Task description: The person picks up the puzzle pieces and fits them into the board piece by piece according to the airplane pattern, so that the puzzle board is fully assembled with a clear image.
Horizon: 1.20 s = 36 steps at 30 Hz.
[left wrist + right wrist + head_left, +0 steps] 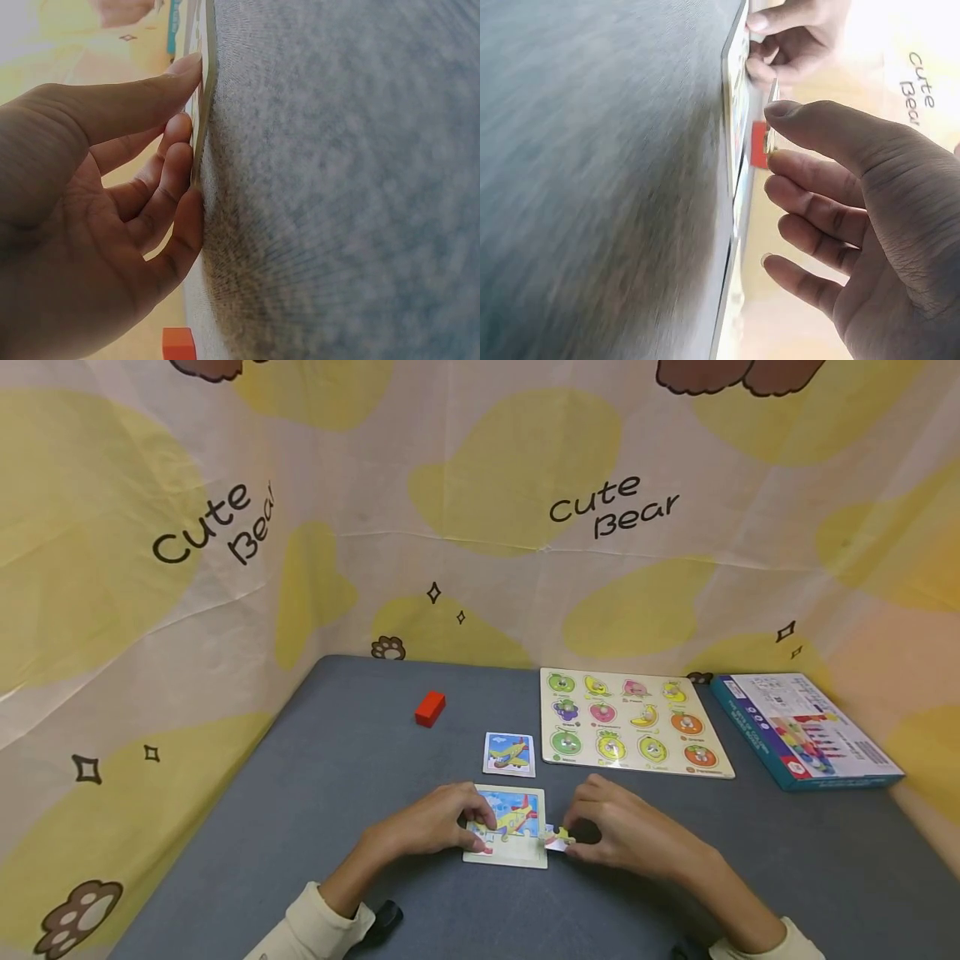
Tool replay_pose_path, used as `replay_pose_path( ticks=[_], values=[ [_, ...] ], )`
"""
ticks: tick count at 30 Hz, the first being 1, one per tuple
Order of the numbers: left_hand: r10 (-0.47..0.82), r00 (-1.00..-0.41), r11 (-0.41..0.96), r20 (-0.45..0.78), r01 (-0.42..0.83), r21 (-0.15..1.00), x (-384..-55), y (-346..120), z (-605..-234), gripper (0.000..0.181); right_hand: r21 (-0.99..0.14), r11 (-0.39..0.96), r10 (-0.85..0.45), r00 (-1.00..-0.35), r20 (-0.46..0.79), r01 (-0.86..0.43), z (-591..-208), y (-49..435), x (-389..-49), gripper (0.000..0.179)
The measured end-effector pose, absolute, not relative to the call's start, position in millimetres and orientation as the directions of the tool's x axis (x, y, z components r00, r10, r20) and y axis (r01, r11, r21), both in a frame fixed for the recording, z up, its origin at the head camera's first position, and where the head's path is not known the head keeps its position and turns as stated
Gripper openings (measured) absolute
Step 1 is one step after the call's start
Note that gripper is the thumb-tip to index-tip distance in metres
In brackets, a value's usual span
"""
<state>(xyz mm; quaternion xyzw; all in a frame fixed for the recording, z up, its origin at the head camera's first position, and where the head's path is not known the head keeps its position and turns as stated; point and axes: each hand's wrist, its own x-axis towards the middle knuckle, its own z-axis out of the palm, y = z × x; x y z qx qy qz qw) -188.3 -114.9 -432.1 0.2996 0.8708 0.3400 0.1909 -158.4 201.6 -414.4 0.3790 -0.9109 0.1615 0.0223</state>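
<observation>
In the head view, a jigsaw board (517, 858) with a part-filled airplane picture lies on the table. My left hand (441, 820) rests at its left side, thumb low by a reddish piece (486, 850) and fingers higher on the picture. From the left wrist, the fingertips of the left hand (127, 172) touch the board's face and edge (201, 142). Between thumb and forefinger, my right hand (618, 822) pinches a jigsaw piece (557, 837) at the board's right edge. The right wrist view shows this piece (772, 124) held above the board (733, 105), its other fingers loosely bent.
Just behind the board lies an airplane picture card (509, 755). Farther back are a red block (430, 708) and a fruit picture board (637, 763). A flat teal box (840, 735) lies at the right. A printed cloth (480, 510) hangs behind the table.
</observation>
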Motion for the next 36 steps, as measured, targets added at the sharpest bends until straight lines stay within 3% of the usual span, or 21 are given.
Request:
replay_pose_path(
  ticks=[17,36],
  values=[
    [0.664,-0.738,0.576,-0.121,0.402,0.712,-191.0,-114.9,-433.0,0.019,-0.269,0.543,-0.774,-0.598,0.205,-0.795,-423.6,151.2,-175.9,0.019],
    [0.664,-0.740,0.577,-0.107,0.416,0.703,-191.0,-115.6,-433.8,0.020,-0.332,0.575,-0.762,-0.637,0.115,-0.748,-431.6,139.6,-177.4,0.020]
  ],
)
